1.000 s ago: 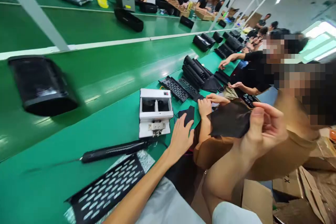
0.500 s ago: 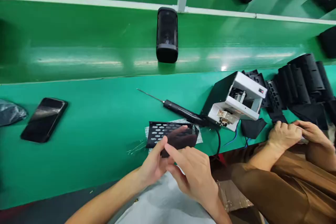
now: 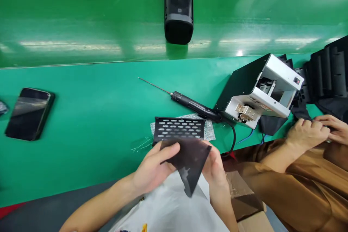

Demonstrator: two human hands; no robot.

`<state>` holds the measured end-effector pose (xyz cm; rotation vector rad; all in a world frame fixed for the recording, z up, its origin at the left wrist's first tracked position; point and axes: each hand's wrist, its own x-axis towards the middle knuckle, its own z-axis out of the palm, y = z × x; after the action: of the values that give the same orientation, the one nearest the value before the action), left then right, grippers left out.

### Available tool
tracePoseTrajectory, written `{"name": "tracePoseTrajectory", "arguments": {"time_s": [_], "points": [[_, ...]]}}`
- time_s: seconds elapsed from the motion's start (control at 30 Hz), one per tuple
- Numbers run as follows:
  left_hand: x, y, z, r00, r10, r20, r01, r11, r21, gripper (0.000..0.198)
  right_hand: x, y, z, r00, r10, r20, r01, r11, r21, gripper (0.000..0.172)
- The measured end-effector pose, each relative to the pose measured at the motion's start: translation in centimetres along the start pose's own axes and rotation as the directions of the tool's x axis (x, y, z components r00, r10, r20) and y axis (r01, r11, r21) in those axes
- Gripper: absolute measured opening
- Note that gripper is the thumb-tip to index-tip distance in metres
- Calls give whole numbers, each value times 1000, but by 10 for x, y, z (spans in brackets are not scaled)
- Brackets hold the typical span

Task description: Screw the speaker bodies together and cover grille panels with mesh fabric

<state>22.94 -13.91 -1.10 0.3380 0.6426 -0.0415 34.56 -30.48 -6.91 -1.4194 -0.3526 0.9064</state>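
Note:
A thin black sheet of fabric-like material [image 3: 187, 161] is spread between my hands, with a pointed corner hanging down and a pale patch near it. My left hand [image 3: 156, 165] pinches its left side, thumb on top. At the right edge, my right hand [image 3: 216, 168] holds the sheet, its fingers partly hidden behind it. Just beyond lies a black slotted panel [image 3: 179, 127] on a clear bubble-wrap sheet [image 3: 210, 130]; the fabric overlaps its near edge. Behind the panel rests a black electric screwdriver [image 3: 194, 107] with a long thin bit pointing left.
A screw-feeder machine [image 3: 258, 90] stands right of the screwdriver, its cable [image 3: 233, 137] hanging over the table edge. A phone [image 3: 29, 114] lies left. A black speaker [image 3: 178, 11] stands at the back. At right, a co-worker's hands [image 3: 312, 132] are near stacked black housings [image 3: 326, 72].
My right hand has moved from over the sheet to its right edge. The sheet has turned and come nearer, uncovering more of the slotted panel. The view has shifted downward.

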Motion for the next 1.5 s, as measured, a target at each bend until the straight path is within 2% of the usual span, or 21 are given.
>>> {"name": "tracePoseTrajectory", "arguments": {"time_s": [0.1, 0.27, 0.37, 0.43, 0.5, 0.57, 0.63, 0.67, 0.73, 0.8, 0.87, 1.03, 1.2, 1.27, 1.37, 1.43, 1.5], "points": [[-3, 5, -14, 993, 114, -45, -109, 990, 90, 37, 7, -9, -3, 995, -10, -102, 19, 997, 81, 48], [-6, 7, -25, 979, 202, -34, -191, 960, 207, 40, 23, -32, -10, 963, -100, -249, 58, 983, -172, 36], [-6, 9, -25, 949, 314, -37, -294, 919, 263, 41, 33, -47, -6, 945, -240, -223, 165, 937, -307, 26], [-6, 10, -28, 908, 417, -43, -371, 846, 382, 38, 38, -55, -3, 931, -315, -186, 229, 898, -375, 20], [-5, 10, -34, 833, 553, -27, -429, 676, 599, 30, 41, -58, -1, 935, -323, -149, 231, 870, -435, 13], [-1, 8, -43, 723, 689, 50, -432, 395, 811, 22, 42, -55, -3, 951, -293, -96, 207, 838, -505, 12], [6, 6, -53, 612, 774, 158, -371, 104, 923, 20, 43, -46, -7, 966, -252, -66, 168, 797, -580, 18], [10, 4, -58, 576, 790, 209, -325, -13, 946, 24, 42, -41, -10, 971, -229, -63, 142, 774, -616, 22], [18, 1, -66, 543, 789, 288, -229, -190, 955, 36, 42, -30, -15, 978, -196, -78, 91, 729, -678, 32], [24, -1, -74, 532, 777, 337, -160, -298, 941, 45, 41, -21, -18, 976, -195, -97, 64, 682, -728, 41], [28, -3, -79, 527, 774, 350, -118, -341, 933, 50, 42, -17, -19, 971, -215, -101, 62, 639, -766, 45], [30, -4, -86, 526, 787, 322, -54, -347, 936, 50, 47, -8, -15, 937, -341, -70, 142, 558, -817, 45], [27, -6, -87, 499, 806, 319, -91, -318, 944, 48, 43, 4, -15, 872, -487, -50, 234, 504, -831, 41], [27, -7, -89, 495, 814, 304, -107, -290, 951, 50, 42, 7, -15, 855, -515, -56, 246, 499, -831, 42], [28, -7, -90, 479, 819, 316, -98, -308, 946, 50, 43, 11, -16, 844, -532, -72, 260, 522, -812, 47], [29, -4, -88, 487, 810, 327, -84, -329, 941, 48, 46, 11, -16, 837, -542, -71, 261, 509, -820, 47], [30, 0, -84, 524, 790, 317, -71, -330, 941, 46, 47, 10, -17, 852, -520, -56, 236, 478, -846, 42]]}}
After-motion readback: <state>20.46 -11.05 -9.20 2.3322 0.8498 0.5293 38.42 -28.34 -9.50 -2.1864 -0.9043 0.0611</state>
